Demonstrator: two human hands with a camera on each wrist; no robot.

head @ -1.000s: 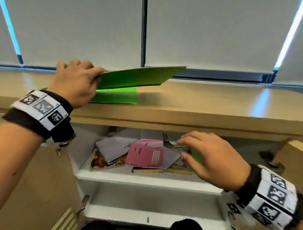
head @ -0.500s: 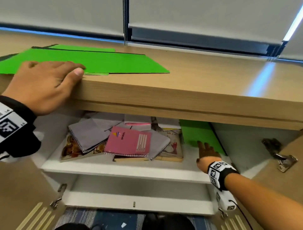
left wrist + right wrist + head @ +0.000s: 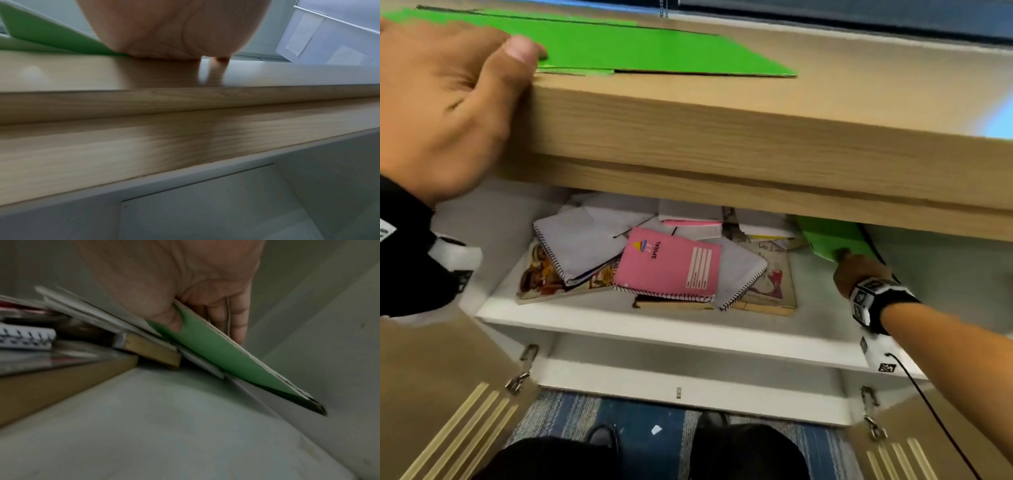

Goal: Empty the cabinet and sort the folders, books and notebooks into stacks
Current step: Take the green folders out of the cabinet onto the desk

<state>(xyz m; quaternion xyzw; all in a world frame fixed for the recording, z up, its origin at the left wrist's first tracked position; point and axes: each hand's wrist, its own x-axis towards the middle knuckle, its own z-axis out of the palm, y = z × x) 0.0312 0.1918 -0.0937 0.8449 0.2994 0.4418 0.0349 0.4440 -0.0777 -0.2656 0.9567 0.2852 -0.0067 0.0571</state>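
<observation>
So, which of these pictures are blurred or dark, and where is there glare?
Head view: the left hand is smeared by motion, and a bluish glare lies on the countertop at right. Left wrist view: the wood edge is blurred. Right wrist view: dim inside the cabinet, with the green folder and the notebooks soft.

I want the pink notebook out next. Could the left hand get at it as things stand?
Probably yes: the left hand rests on the countertop, holding nothing, and the pink notebook lies uncovered atop the pile, the cabinet open.
</observation>
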